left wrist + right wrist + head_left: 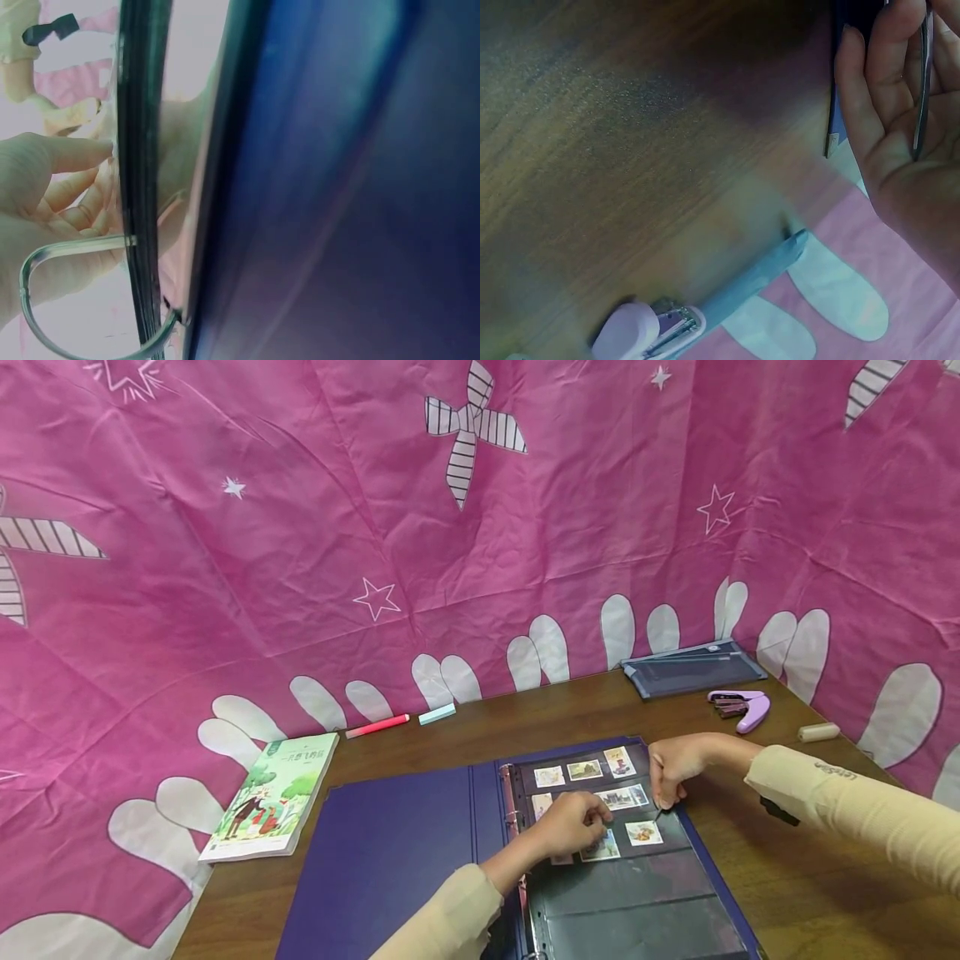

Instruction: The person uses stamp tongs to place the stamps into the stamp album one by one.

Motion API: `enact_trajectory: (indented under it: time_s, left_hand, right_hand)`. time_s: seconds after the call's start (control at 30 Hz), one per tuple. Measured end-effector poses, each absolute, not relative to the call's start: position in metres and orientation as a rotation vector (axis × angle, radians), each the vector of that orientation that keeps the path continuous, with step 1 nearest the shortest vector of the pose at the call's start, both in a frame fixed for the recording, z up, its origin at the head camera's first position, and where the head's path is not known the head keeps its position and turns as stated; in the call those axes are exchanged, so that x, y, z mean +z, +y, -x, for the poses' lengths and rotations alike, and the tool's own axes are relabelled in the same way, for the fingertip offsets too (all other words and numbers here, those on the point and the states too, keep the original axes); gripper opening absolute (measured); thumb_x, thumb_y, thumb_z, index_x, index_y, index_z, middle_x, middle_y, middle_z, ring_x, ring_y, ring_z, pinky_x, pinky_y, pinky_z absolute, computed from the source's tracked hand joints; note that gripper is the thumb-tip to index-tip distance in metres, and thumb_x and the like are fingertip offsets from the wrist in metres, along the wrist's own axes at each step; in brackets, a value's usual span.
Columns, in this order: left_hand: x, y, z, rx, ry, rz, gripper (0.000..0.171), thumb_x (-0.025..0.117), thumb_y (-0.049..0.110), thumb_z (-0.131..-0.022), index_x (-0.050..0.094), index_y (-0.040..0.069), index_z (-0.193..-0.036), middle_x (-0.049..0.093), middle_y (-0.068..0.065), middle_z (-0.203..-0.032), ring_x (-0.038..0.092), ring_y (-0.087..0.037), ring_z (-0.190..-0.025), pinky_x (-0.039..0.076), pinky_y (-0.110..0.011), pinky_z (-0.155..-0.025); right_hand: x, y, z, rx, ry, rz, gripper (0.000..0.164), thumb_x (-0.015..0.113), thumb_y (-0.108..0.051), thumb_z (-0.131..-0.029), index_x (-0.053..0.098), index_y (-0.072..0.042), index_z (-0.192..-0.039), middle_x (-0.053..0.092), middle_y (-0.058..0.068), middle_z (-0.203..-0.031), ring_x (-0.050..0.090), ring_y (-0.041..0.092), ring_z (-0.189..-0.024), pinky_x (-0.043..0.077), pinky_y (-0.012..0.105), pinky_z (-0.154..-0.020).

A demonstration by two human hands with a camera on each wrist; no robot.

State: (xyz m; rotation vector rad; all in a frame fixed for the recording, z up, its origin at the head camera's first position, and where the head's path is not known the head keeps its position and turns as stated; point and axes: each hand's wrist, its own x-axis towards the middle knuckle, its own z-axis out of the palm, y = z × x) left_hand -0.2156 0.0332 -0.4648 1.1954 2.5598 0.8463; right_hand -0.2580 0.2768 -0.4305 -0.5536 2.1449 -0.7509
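A blue ring binder [397,852] lies spread on the table, with a black stamp page [630,893] on its right side. Several postage stamps sit in the page's upper strips. My right hand [672,766] holds slim metal tweezers [924,90], whose tip is beside a small stamp [644,833] in the third row. Over the page's left part, my left hand [572,822] rests with relaxed fingers, partly covering the stamps there. In the left wrist view, a metal binder ring [30,289] stands in front of that hand.
A green-covered book [273,797] lies at the left. Along the back are a red marker [377,726], a pale blue stick-like item [437,714] and a translucent zip pouch [693,670]. A purple stapler [752,710] and a beige cylindrical piece [818,732] lie at the right.
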Motion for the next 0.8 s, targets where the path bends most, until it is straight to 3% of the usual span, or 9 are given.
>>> enact_trajectory:
  time_s: [0.17,0.6,0.8]
  left_hand:
    - [-0.464,0.032,0.215,0.847,2.554,-1.162,0.015,0.060,0.004,-0.079,0.069,0.005,-0.091,0.060,0.002,-0.070,0.040,0.007,-0.059,0.036,-0.007,-0.057]
    - [-0.462,0.032,0.214,0.824,2.569,-1.139,0.016,0.061,0.004,-0.079,0.069,0.005,-0.093,0.062,0.000,-0.071,0.042,0.005,-0.058,0.036,-0.008,-0.058]
    - [-0.464,0.035,0.211,0.590,2.698,-1.252,0.021,0.068,0.015,-0.080,0.070,0.013,-0.100,0.062,0.001,-0.091,0.054,-0.004,-0.080,0.041,-0.012,-0.074]
  right_hand:
    - [-0.431,0.274,0.260,-0.751,2.130,0.578,0.015,0.069,0.001,-0.068,0.070,0.010,-0.079,0.070,0.022,-0.074,0.052,0.002,-0.054,0.045,0.015,-0.054]
    - [-0.420,0.282,0.266,-0.745,2.217,0.642,0.017,0.071,-0.005,-0.072,0.072,0.004,-0.087,0.070,0.015,-0.076,0.051,0.000,-0.060,0.044,0.017,-0.058]
    - [-0.429,0.293,0.264,-0.841,2.585,0.702,0.018,0.071,-0.017,-0.077,0.074,-0.004,-0.089,0.073,0.004,-0.081,0.055,-0.004,-0.069,0.046,0.017,-0.063]
